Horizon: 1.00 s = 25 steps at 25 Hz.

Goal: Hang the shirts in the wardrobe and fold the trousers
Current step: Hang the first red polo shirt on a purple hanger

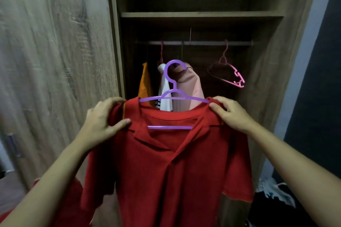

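**Shirt on its hanger, held before the open wardrobe**

At nine o'clock in our view stood the wood-grain wardrobe door (55,61). Just inside it our left hand (103,121) gripped the red shirt (166,171) at one shoulder, fingers curled over the cloth and thumb pressed by the collar. Behind the shirt, toward eleven o'clock, we saw an orange garment (144,83) and a white garment (165,94) hanging side by side. The shirt itself hung toward six o'clock from a purple hanger (174,83), whose hook pointed to twelve, well below the rail (203,43). A pink garment (188,88) hung just behind the hook. At three o'clock of the collar our right hand (232,114) pinched the other shoulder, thumb beside the hanger's end. Toward two o'clock a pink hanger (230,73) hung tilted from the rail. At five o'clock lay a dark heap of clothes (273,195). We could not tell whether it held trousers.
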### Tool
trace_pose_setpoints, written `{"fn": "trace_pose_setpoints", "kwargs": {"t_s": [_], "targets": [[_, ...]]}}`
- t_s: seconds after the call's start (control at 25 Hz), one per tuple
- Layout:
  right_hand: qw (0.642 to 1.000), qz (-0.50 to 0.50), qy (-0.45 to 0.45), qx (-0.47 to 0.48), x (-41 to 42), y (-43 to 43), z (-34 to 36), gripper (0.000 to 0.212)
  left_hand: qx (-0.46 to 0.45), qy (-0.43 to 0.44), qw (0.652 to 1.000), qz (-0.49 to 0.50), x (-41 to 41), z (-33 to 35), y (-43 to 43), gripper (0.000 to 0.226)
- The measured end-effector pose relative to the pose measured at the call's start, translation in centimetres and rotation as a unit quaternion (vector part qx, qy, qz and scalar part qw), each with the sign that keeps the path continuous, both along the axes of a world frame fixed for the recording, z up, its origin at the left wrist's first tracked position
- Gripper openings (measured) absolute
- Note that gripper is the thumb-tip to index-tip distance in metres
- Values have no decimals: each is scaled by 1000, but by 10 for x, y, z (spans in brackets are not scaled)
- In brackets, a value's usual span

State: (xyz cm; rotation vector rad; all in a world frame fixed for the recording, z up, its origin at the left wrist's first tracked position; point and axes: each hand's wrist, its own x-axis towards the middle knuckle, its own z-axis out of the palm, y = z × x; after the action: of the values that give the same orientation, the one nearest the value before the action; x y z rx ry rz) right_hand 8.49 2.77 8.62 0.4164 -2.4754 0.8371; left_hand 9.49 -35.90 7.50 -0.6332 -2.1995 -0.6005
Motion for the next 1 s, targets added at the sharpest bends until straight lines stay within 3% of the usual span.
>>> {"fn": "trace_pose_setpoints", "kwargs": {"t_s": [0.08,0.24,0.36,0.48,0.64,0.76,0.92,1.0], "targets": [[999,22,7,-23,0,-4,5,29,26,-56,998,-26,2,16,-3,55],[995,84,28,-37,2,-18,10,23,-60,-59,996,-21,-2,38,6,40],[992,108,37,-49,4,-18,10,21,-2,-51,994,-94,-2,31,11,14],[991,116,39,-45,5,-11,11,18,81,-36,991,-100,-4,23,6,16],[994,78,42,-64,2,-7,7,19,13,-48,996,-75,-3,23,8,14],[992,75,54,-81,4,-10,6,17,54,-30,996,-65,-3,24,7,27],[995,30,9,-93,3,4,-22,32,114,-23,992,-47,-10,27,-17,35],[991,18,-10,-131,0,14,-42,46,107,-40,993,-28,-13,25,-29,24]]}}
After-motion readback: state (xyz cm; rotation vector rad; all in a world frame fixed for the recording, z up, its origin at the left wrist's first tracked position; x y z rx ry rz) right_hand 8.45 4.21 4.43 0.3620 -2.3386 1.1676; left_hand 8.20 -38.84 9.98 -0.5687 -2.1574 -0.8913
